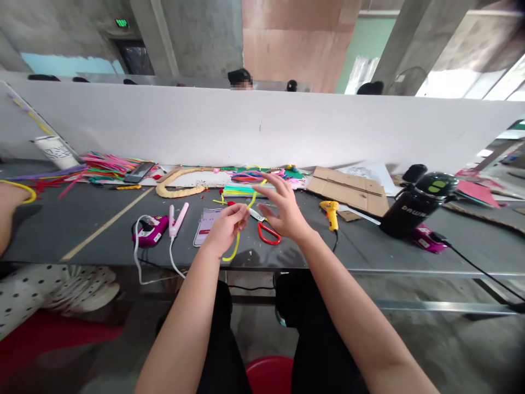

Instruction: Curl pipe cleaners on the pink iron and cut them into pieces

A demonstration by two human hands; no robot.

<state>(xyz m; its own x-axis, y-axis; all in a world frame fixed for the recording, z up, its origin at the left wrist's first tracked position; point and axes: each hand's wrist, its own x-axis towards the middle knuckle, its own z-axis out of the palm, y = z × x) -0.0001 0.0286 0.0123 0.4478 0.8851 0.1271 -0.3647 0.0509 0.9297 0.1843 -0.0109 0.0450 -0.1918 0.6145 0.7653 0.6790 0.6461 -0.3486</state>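
My left hand (225, 229) pinches a fuzzy yellow pipe cleaner (233, 253) between its fingertips. One end of it hangs below the hand in a slight curve, and the other rises up and to the right. My right hand (285, 210) is open with its fingers apart, close to the upper end; whether it touches the stem I cannot tell. Beneath and between the hands lie scissors with red handles (269, 235). A phone (200, 229) lies partly covered by my left hand. Behind the hands is a pile of green and blue pipe cleaners (243, 191).
To the left are a pink styling iron (177, 220), a purple power strip (151, 232) and a curved tan piece (180, 191). A yellow glue gun (331, 213), cardboard (348, 189) and a black bottle (418, 205) stand or lie right. A co-worker's arm (8, 216) enters at left.
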